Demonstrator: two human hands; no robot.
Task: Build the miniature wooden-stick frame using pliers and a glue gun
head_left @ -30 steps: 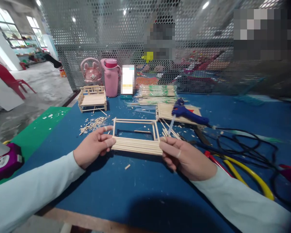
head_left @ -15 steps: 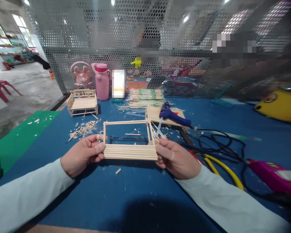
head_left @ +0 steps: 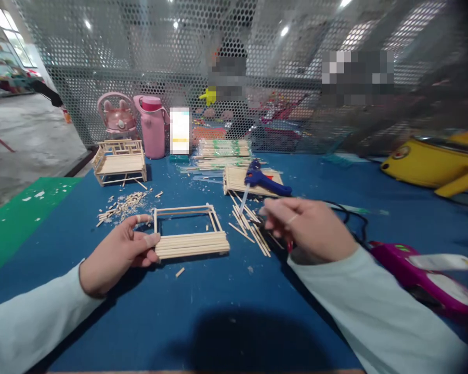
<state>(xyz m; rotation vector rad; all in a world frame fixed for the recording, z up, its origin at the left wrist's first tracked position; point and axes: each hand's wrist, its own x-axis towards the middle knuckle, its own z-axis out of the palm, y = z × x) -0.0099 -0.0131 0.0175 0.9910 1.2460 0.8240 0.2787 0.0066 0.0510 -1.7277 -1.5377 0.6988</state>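
My left hand [head_left: 115, 254] grips the left end of a small wooden-stick frame [head_left: 193, 245], thumb in front and fingers around the edge. The frame has a closed row of sticks along its front and open rails behind; its right end is free. My right hand [head_left: 310, 226] is over the table to the right, fingers curled together; whatever they hold, if anything, is hidden. Loose sticks [head_left: 253, 228] lie just left of it. A bit of red handle shows under that hand. Beyond, a blue glue gun [head_left: 267, 182] rests on a flat stick panel [head_left: 234, 179].
A finished-looking stick bench [head_left: 120, 162], pink bottle [head_left: 153, 127] and lit phone [head_left: 179, 130] stand at the back. Stick offcuts [head_left: 125, 205] lie left, bundled sticks [head_left: 224, 149] at the rear. On the right are a magenta device [head_left: 425, 280], cables and a yellow case [head_left: 432, 161].
My right hand has let go of the frame and moved right and up, near the loose sticks. My left hand still holds the frame, now lower at its far side.
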